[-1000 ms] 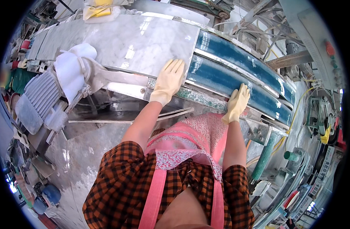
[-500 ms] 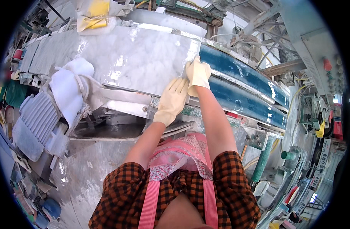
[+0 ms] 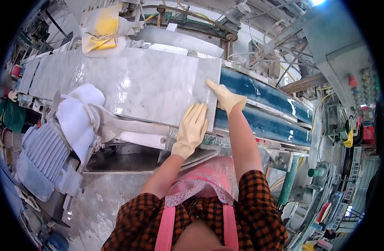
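A long, pale grey-veined marble slab (image 3: pixel 158 79) lies across the bench, its wet surface shining. My left hand (image 3: pixel 190 131), in a cream rubber glove, rests flat near its front edge, fingers stretched out and close together. My right hand (image 3: pixel 229 97), gloved alike, is at the slab's right-hand edge. One digit, seemingly the thumb, lies over the top face; the other fingers are hidden, and the hand seems to grip the edge. Two blue belts (image 3: pixel 259 90) run rightward from beside that edge.
A dusty ribbed motor (image 3: pixel 43 152) with white cloth (image 3: pixel 81 111) over it stands at the left front. Yellow-and-white sheeting (image 3: pixel 104 31) sits on the far side. A control box (image 3: pixel 347 62) with buttons hangs at upper right. Green pipe (image 3: pixel 288 178) stands at the right front.
The whole view has shifted, so the bench sits lower in it. My right hand has turned at the slab's edge, one digit now stretched over the top. My left hand stays flat.
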`<state>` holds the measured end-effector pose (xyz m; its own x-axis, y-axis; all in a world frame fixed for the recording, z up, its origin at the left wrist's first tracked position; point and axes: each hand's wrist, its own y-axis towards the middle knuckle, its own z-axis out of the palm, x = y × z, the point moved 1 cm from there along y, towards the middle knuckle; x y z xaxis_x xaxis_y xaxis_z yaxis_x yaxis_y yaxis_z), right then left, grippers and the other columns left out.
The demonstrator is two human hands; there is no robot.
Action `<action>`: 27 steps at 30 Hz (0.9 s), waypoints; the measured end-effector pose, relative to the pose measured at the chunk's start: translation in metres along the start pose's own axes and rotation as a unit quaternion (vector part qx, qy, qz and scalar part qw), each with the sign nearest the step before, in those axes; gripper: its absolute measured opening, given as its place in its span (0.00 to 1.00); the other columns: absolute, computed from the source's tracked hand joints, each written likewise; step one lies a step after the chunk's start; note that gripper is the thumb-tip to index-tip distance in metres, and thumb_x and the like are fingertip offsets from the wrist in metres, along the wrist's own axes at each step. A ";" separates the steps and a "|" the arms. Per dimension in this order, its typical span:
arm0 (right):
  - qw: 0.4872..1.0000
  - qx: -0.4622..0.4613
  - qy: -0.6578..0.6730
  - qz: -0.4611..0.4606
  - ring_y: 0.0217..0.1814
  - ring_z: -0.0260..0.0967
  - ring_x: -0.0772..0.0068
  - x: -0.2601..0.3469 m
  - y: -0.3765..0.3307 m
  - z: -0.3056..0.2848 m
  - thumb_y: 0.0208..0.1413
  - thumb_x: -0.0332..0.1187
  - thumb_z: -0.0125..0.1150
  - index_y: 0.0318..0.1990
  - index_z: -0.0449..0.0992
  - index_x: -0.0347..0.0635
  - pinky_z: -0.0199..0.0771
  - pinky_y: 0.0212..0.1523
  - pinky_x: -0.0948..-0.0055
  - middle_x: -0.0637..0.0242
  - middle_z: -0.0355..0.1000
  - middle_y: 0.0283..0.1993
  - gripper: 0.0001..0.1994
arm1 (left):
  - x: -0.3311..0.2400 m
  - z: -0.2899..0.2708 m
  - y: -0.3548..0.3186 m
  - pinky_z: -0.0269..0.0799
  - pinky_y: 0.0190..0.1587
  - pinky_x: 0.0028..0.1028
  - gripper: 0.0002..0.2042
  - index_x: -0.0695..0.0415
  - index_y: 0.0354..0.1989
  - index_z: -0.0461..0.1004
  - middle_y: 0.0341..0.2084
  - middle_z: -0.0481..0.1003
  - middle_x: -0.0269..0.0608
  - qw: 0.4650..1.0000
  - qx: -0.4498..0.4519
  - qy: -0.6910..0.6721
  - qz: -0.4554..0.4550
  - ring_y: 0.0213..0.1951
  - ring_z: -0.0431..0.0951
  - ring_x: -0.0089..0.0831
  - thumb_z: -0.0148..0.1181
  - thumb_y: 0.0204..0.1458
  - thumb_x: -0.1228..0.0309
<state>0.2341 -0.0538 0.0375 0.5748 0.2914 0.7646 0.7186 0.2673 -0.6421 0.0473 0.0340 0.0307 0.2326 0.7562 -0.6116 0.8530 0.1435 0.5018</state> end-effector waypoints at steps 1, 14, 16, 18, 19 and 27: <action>1.000 -0.001 0.015 0.009 0.42 0.78 0.69 0.003 -0.003 0.004 0.60 0.52 0.67 0.58 0.75 0.37 0.75 0.40 0.73 0.64 0.80 0.44 0.29 | 0.002 0.002 0.002 0.64 0.70 0.48 0.22 0.71 0.60 0.70 0.57 0.74 0.61 1.000 -0.005 -0.002 0.002 0.61 0.73 0.55 0.58 0.56 0.77; 0.907 -0.139 0.291 -0.270 0.47 0.78 0.63 -0.026 -0.134 -0.105 0.60 0.37 0.69 0.55 0.76 0.32 0.79 0.45 0.65 0.59 0.79 0.48 0.20 | -0.004 0.001 -0.013 0.64 0.69 0.43 0.22 0.67 0.66 0.66 0.62 0.70 0.63 0.991 -0.058 -0.070 -0.099 0.65 0.69 0.56 0.52 0.68 0.69; 0.841 -0.132 0.402 -0.337 0.50 0.77 0.62 -0.051 -0.168 -0.139 0.64 0.35 0.65 0.55 0.76 0.34 0.79 0.50 0.63 0.59 0.78 0.50 0.17 | -0.012 0.010 -0.009 0.67 0.66 0.43 0.21 0.67 0.64 0.68 0.60 0.73 0.62 0.990 -0.080 -0.071 -0.091 0.63 0.72 0.56 0.52 0.68 0.68; 0.745 -0.081 0.563 -0.348 0.55 0.77 0.61 -0.079 -0.200 -0.166 0.66 0.33 0.62 0.55 0.75 0.35 0.80 0.57 0.61 0.58 0.77 0.54 0.14 | -0.029 0.028 0.000 0.69 0.63 0.41 0.19 0.67 0.62 0.71 0.56 0.76 0.60 0.980 -0.071 -0.150 -0.107 0.59 0.75 0.55 0.52 0.68 0.68; 0.718 -0.082 0.592 -0.355 0.55 0.77 0.60 -0.095 -0.212 -0.180 0.66 0.33 0.62 0.54 0.75 0.35 0.80 0.58 0.60 0.58 0.77 0.54 0.14 | -0.041 0.039 0.003 0.71 0.61 0.40 0.18 0.67 0.60 0.72 0.54 0.77 0.60 0.973 -0.063 -0.191 -0.116 0.57 0.77 0.54 0.52 0.68 0.67; 0.551 -0.170 0.733 -0.360 0.47 0.80 0.63 -0.242 -0.322 -0.255 0.67 0.31 0.61 0.48 0.76 0.34 0.80 0.61 0.63 0.59 0.80 0.49 0.09 | -0.235 0.124 0.011 0.68 0.68 0.35 0.22 0.65 0.64 0.69 0.58 0.75 0.52 0.816 0.210 -0.524 -0.123 0.63 0.75 0.38 0.53 0.70 0.60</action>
<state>-0.0366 -0.4442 0.0736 -0.3884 -0.9000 0.1978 0.8557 -0.4319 -0.2850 0.0598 -0.2215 0.1035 0.1138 -0.2553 -0.9602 0.9680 -0.1889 0.1649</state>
